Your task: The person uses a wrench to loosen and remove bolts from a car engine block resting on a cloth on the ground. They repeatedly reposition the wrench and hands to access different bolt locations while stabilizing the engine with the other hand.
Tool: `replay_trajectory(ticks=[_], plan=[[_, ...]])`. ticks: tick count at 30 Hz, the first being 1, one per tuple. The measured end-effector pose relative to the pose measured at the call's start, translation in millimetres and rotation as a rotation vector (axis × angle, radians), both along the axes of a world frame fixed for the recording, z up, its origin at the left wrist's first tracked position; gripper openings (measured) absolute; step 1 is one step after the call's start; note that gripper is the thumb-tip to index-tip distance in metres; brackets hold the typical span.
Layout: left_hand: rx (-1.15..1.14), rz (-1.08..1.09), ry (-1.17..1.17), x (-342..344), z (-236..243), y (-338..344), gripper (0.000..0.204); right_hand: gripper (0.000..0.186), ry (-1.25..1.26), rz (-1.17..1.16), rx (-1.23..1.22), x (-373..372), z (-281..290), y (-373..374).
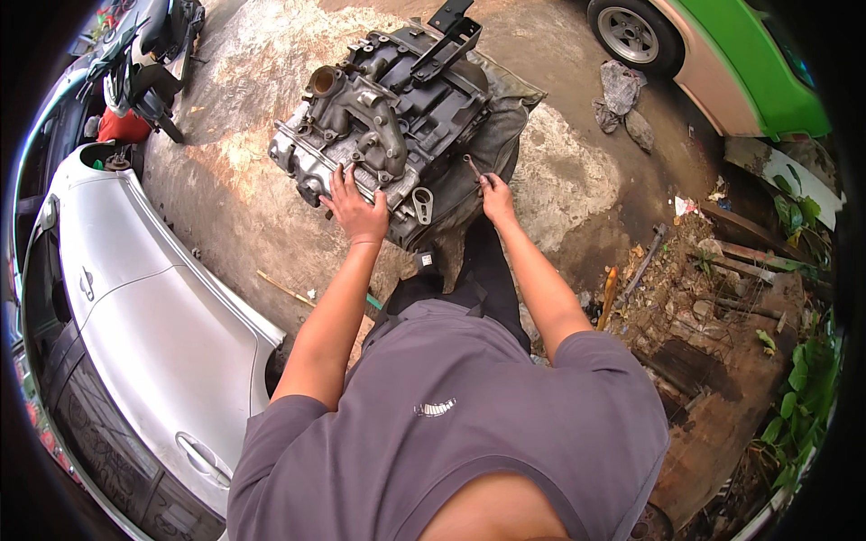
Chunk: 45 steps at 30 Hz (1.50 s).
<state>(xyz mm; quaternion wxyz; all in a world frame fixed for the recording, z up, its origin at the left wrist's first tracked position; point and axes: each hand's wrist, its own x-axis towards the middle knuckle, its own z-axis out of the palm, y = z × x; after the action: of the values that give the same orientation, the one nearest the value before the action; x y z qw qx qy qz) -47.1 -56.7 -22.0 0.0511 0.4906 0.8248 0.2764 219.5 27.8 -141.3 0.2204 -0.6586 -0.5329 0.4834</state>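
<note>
A greasy metal engine (424, 108) lies on a dark cloth (505, 135) on the ground in front of me. A curved intake manifold (383, 135) with a round open port is on top of it. My left hand (358, 215) rests on the engine's near edge, fingers spread against the metal beside the manifold. A metal lifting bracket (422, 200) with holes stands just right of that hand. To the right of the engine, apart from it, my right hand (495, 197) is closed around a small wrench (470, 164), its ring end pointing up and away.
A silver car (153, 298) stands close on my left, with a motorcycle (135, 72) beyond it. At the far right is a green and beige vehicle (722, 72). Crumpled bags (621, 90) lie near its wheel. Wood scraps and rubble (695, 307) cover the ground at right.
</note>
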Motion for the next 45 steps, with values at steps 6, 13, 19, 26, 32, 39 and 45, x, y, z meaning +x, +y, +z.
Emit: replay_trajectory(ticks=[6, 13, 19, 26, 32, 39, 45], plan=[[-0.045, -0.175, 0.128, -21.4, 17.5, 16.2, 0.085, 0.030, 0.008, 0.048, -0.031, -4.7, -9.7, 22.2], [-0.173, -0.396, 0.217, -76.6, 20.0, 49.8, 0.114, 0.040, 0.357, -0.127, -0.115, -43.7, -50.0, 13.2], [-0.138, -0.403, 0.276, -76.5, 15.3, 50.7, 0.109, 0.040, 0.530, -0.241, -0.252, -67.1, -45.2, 2.3], [-0.219, -0.403, 0.276, -75.0, 18.3, 52.5, 0.103, 0.044, 0.621, -0.259, -0.209, -76.3, -64.0, 9.2], [-0.172, -0.419, 0.260, -76.6, 16.6, 52.1, 0.102, 0.049, 0.416, -0.032, -0.084, -63.9, -84.2, 29.9], [-0.186, -0.424, 0.257, -76.8, 17.8, 51.9, 0.099, 0.032, 0.151, -0.032, 0.325, -68.6, -76.4, 25.7], [-0.191, -0.434, 0.271, -75.9, 20.1, 53.4, 0.096, 0.029, -0.188, 0.230, 0.612, -36.6, -70.9, 52.2]])
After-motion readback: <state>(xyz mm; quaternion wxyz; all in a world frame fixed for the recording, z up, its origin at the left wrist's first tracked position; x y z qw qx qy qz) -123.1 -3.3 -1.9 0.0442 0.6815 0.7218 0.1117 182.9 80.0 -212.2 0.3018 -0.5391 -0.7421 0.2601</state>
